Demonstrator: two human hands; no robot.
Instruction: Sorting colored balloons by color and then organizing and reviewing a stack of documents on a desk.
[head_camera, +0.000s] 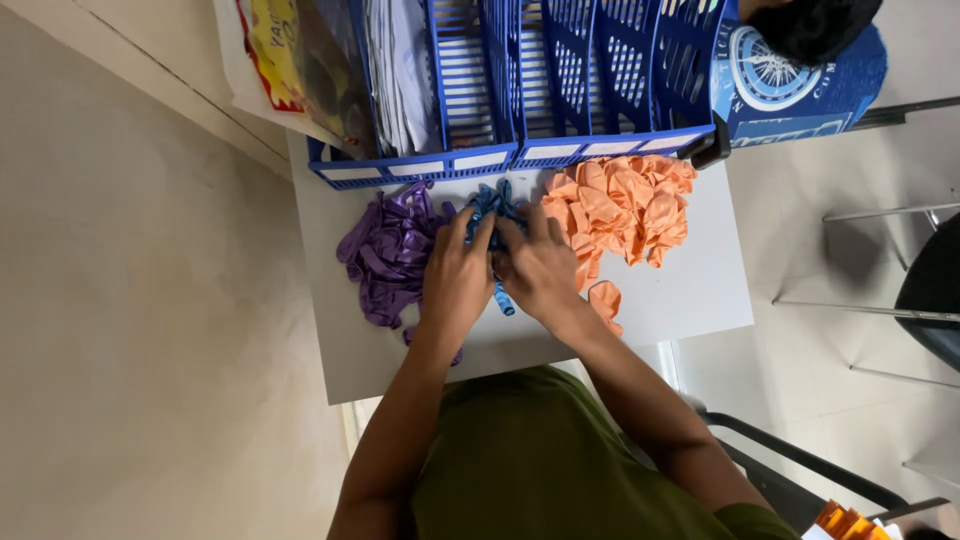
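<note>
Left hand: the left hand (456, 280) lies palm down at the middle of the small white tabletop (690, 290), its grip curled, fingertips pinching into the heap of limp blue rubber balloons (497, 203).
Right hand: the right hand (540, 268) sits touching the left one, its grip likewise closed over the same blue heap; how tightly, I cannot tell.
Blue balloons: small, soft, crumpled and uninflated, bunched near the tabletop's far edge, between the other two heaps; one rolled neck pokes out below the hands.
Purple pile: glossy purple rubber balloons (388, 255), flat and wrinkled, toward the left edge, touching the left hand.
Orange pile: matte orange rubber balloons (628, 205), a fuller mound toward the far right corner, with a single one loose beside the right wrist.
Open room: bare white surface along the right edge and the near right corner; the near left corner is free too.
Containers: a row of blue slotted plastic file trays (560, 70) stands along the far edge; the leftmost compartment holds white papers (400, 70), the others look unfilled.
Beside it: a blue printed bag (800, 90) past the far right corner.
</note>
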